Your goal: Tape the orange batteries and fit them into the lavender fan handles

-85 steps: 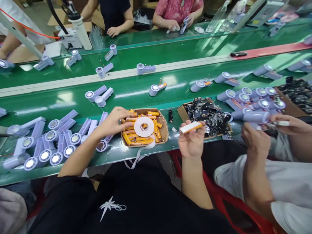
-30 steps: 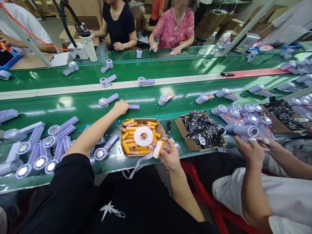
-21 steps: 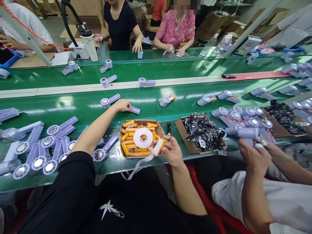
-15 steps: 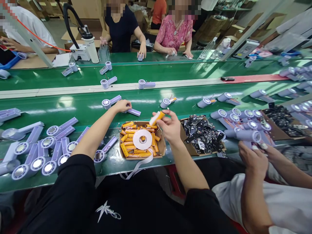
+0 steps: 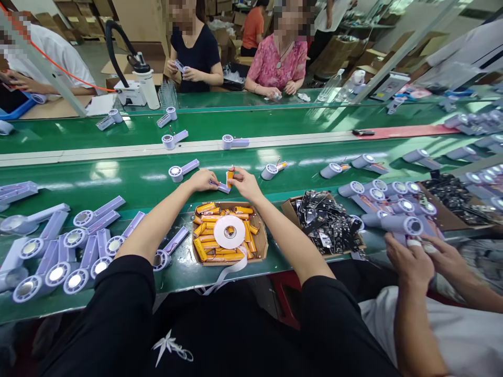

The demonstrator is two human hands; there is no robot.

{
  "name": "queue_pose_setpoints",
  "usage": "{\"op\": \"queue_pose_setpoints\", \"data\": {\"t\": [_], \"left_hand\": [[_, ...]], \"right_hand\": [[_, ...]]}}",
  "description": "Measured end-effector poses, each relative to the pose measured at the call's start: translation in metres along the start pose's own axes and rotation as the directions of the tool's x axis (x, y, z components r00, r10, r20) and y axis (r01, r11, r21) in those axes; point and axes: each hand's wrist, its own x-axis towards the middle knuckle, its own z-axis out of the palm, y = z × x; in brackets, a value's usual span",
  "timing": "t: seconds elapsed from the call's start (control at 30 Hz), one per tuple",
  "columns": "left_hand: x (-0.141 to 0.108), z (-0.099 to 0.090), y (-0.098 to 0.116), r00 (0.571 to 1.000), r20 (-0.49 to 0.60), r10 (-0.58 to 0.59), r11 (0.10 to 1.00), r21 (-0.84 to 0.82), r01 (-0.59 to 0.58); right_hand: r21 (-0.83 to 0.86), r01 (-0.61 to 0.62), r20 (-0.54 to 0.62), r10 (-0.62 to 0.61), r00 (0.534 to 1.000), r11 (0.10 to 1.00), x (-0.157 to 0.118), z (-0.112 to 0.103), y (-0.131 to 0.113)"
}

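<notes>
The green belt (image 5: 149, 183) runs across the view, with purple fans (image 5: 271, 171) spaced along it. Along its near side lies the green worktop (image 5: 183, 277). A crowd of purple fans with handles (image 5: 75, 281) covers the worktop's left part, some close to its near edge.

Near the middle of the worktop sits the cell carton (image 5: 263, 247), filled with orange cells (image 5: 201, 251). To its right is the board carton (image 5: 290, 213), heaped with black circuit boards (image 5: 324, 217). Farther right, a co-worker's hands (image 5: 411, 259) hold another purple fan (image 5: 401, 224) above the worktop.

Both of the person's hands are over the near edge of the belt, just beyond the cell carton. The left hand (image 5: 203, 180) is mostly closed, fingers bent down around one end of a purple housing (image 5: 224, 187); its handle points right, towards the other hand, and the hand hides the rest. The right hand (image 5: 245, 184) is partly closed, pinching an orange cell (image 5: 231, 174) between thumb and fingers. The cell stands nearly upright at the handle's right end, a white strip along its side; whether cell and handle touch is unclear.

The white tape roll (image 5: 220, 230) lies flat on the cells in the carton, its loose tape (image 5: 226, 273) trailing over the worktop's near edge.
</notes>
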Motion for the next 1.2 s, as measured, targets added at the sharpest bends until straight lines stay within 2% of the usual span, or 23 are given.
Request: {"op": "queue_pose_setpoints", "data": {"t": [0.07,0.2,0.37,0.57,0.73,0.87,0.93,1.0,1.07,1.1,1.13,1.17,1.2], "left_hand": [[0.004,0.002,0.0,1.0,0.008,-0.001,1.0,-0.008,0.001],[0.011,0.003,0.004,1.0,0.016,-0.024,0.999,-0.038,0.025],[0.016,0.009,0.011,0.992,-0.033,-0.119,0.985,-0.127,0.113],[0.03,0.017,0.016,0.951,-0.074,-0.3,0.915,-0.303,0.265],[0.038,0.019,0.023,0.913,-0.077,-0.401,0.816,-0.483,0.318],[0.039,0.008,0.035,0.893,-0.082,-0.442,0.773,-0.54,0.333],[0.035,-0.005,0.043,0.887,-0.098,-0.451,0.785,-0.516,0.342],[0.023,-0.022,0.052,0.874,-0.149,-0.463,0.808,-0.475,0.348],[-0.002,-0.035,0.064,0.885,-0.244,-0.395,0.874,-0.397,0.281],[-0.019,-0.038,0.073,0.915,-0.278,-0.292,0.923,-0.333,0.193],[-0.038,-0.038,0.083,0.952,-0.281,-0.124,0.969,-0.241,0.055],[-0.059,-0.035,0.095,0.969,-0.234,0.084,0.982,-0.145,-0.12],[-0.08,-0.03,0.109,0.951,-0.145,0.272,0.957,-0.068,-0.284]], "right_hand": [[-0.051,0.019,0.0,-0.019,1.0,0.999,0.002,-0.001,0.004],[-0.293,0.093,0.045,-0.084,0.996,0.951,0.004,0.0,0.008],[-0.489,0.11,0.114,-0.061,0.992,0.865,0.001,-0.003,0.008],[-0.771,0.124,0.228,0.088,0.97,0.625,0.005,-0.007,-0.004],[-0.874,0.198,0.323,0.228,0.918,0.443,0.016,0.005,-0.02],[-0.889,0.254,0.379,0.301,0.875,0.382,0.029,0.016,-0.037],[-0.882,0.267,0.399,0.312,0.863,0.389,0.03,0.011,-0.049],[-0.868,0.276,0.415,0.297,0.86,0.413,0.018,-0.005,-0.059],[-0.822,0.255,0.386,0.169,0.907,0.51,-0.015,-0.025,-0.065],[-0.775,0.239,0.338,0.065,0.939,0.585,-0.039,-0.036,-0.066],[-0.703,0.224,0.258,-0.051,0.965,0.675,-0.067,-0.044,-0.066],[-0.624,0.216,0.173,-0.136,0.975,0.751,-0.096,-0.051,-0.065],[-0.557,0.215,0.111,-0.185,0.976,0.802,-0.127,-0.055,-0.064]]}}
